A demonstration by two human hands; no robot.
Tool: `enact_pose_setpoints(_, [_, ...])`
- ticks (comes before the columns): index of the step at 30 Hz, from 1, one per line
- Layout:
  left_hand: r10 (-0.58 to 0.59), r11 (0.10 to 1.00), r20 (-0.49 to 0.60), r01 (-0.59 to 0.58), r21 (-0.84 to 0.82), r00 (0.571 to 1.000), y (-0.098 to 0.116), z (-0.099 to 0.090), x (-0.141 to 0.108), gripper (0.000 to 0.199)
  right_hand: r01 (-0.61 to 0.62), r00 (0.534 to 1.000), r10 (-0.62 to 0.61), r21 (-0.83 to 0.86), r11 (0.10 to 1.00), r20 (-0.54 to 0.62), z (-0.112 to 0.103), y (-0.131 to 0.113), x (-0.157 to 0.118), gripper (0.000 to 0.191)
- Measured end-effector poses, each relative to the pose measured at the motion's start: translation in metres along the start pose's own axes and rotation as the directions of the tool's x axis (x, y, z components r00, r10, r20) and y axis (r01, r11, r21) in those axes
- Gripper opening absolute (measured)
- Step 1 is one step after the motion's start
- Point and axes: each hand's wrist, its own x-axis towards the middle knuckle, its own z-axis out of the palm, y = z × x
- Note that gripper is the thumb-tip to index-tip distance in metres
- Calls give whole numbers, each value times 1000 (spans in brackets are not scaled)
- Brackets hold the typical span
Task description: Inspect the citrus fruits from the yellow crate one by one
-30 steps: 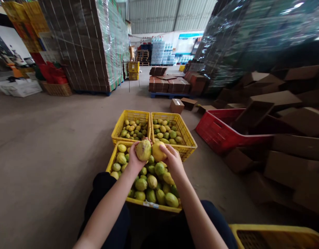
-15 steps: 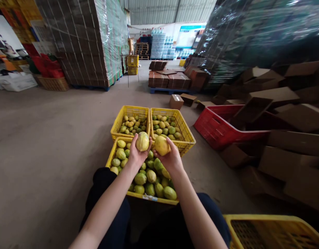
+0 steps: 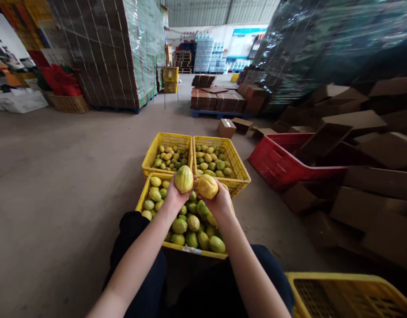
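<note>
My left hand (image 3: pixel 176 192) is closed around a ribbed yellow-green fruit (image 3: pixel 184 179), cupping it from below and the side. Close beside it, my right hand (image 3: pixel 220 199) grips a rounder yellow fruit (image 3: pixel 207 186). Both fruits are held up side by side above the near yellow crate (image 3: pixel 142 194). That crate is full of oval green and yellow fruits (image 3: pixel 179 226), partly hidden by my hands and forearms. Behind it stand a back left crate (image 3: pixel 150 148) and a back right crate (image 3: pixel 238 161), both yellow and holding smaller-looking fruits of the same colours.
A yellow crate (image 3: pixel 336 278) stands by my right knee. To the right are a red crate (image 3: pixel 273 161) and piled cardboard boxes (image 3: pixel 372 212). Farther off stand wrapped stacks (image 3: pixel 100 53) and a blue pallet (image 3: pixel 220 115) with flattened cartons. Concrete floor (image 3: pixel 74 176) stretches left.
The fruit in my left hand has turned, so its ribbed side faces me. The fruit in my right hand has also turned slightly. Both hands stay above the near crate.
</note>
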Motion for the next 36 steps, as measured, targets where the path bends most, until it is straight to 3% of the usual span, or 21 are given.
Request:
enact_pose_setpoints(3, [54,999,-17,-54,-1,998,1,2,-3,46,-32,999,32,32,999,-1,3,-2,-6,28])
enact_pose_setpoints(6, [112,993,-58,-114,-26,992,4,4,-8,37,12,999,-14,49,999,45,5,-4,-12,17])
enact_pose_setpoints(10, [75,994,-93,-82,-78,993,7,3,-9,36,-19,990,15,26,999,141,6,-7,-16,20])
enact_pose_setpoints(15, [30,997,-34,-33,-74,999,5,-1,-2,39,-30,999,26,102,994,37,4,-6,-11,21])
enact_pose_setpoints(23, [82,996,-41,-84,-42,996,4,3,-3,33,-12,997,17,66,998,-71,6,-2,-6,22])
enact_pose_setpoints(27, [129,988,-53,-133,-79,990,7,4,-6,24,6,997,2,94,996,-83,12,-5,-15,8])
enact_pose_setpoints(32, [16,996,44,-12,-90,999,7,-2,-7,45,-74,990,88,127,989,-108,11,-7,-13,9])
enact_pose_setpoints(36, [-4,993,79,13,-118,997,7,-2,-9,43,-70,982,100,182,981,-161,9,-5,-8,16])
